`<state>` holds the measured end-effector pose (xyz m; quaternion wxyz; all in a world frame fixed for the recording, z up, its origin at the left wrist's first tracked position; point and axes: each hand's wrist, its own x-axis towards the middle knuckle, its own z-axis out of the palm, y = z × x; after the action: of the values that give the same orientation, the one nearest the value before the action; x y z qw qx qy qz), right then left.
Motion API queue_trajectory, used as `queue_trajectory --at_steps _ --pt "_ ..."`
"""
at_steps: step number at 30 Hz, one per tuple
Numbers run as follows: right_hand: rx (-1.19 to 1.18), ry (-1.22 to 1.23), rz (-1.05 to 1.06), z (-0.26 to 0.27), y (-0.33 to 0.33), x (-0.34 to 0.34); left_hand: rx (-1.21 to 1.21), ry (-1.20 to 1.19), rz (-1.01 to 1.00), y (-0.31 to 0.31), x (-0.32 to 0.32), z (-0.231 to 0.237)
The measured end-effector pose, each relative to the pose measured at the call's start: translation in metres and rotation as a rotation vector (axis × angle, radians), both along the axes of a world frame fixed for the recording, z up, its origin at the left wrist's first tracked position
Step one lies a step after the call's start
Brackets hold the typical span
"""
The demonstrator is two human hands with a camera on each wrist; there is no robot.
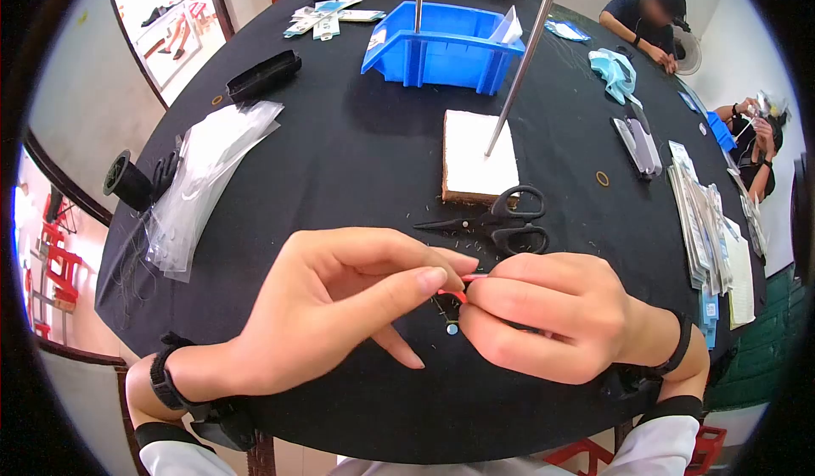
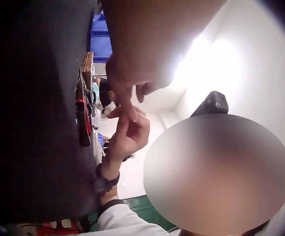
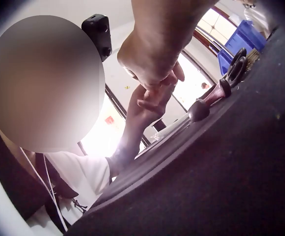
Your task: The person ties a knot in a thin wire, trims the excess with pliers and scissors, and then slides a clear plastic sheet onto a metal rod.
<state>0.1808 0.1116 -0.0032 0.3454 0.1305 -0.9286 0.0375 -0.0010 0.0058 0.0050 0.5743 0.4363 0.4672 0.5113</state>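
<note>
My left hand (image 1: 340, 306) and right hand (image 1: 552, 315) meet low over the table's near middle. Thumb and fingertips of both pinch a small thin thing (image 1: 478, 277) mostly hidden by the fingers; I cannot tell its kind. Beneath them shows a red and black thing (image 1: 456, 294), which the left wrist view shows lying on the cloth as a long red and black shape (image 2: 84, 120). A small round pale-blue piece (image 1: 452, 329) is close by. Black-handled scissors (image 1: 518, 220) lie just beyond the fingers, blades pointing left.
A rod (image 1: 522, 60) rises from a white-topped block (image 1: 477, 158) behind the scissors. Farther back stands a blue bin (image 1: 450, 56). Clear plastic sleeves (image 1: 212, 179) and a black spool (image 1: 127, 181) are left; a stapler (image 1: 637, 148) and packets (image 1: 700, 213) are right. Other people sit around.
</note>
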Motion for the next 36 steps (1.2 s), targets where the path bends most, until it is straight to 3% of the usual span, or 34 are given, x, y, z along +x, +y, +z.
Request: queue_trajectory --at_steps 10,22,36 --pt "-0.052 0.019 -0.029 -0.005 0.005 0.0 -0.135 0.163 -0.084 -0.001 -0.002 0.003" --pt "-0.147 -0.024 -0.097 -0.006 0.009 0.001 -0.279 -0.014 -0.182 0.0 -0.006 0.003" --pt "-0.168 -0.077 -0.087 -0.008 0.013 0.002 -0.172 0.042 -0.178 -0.001 -0.003 -0.003"
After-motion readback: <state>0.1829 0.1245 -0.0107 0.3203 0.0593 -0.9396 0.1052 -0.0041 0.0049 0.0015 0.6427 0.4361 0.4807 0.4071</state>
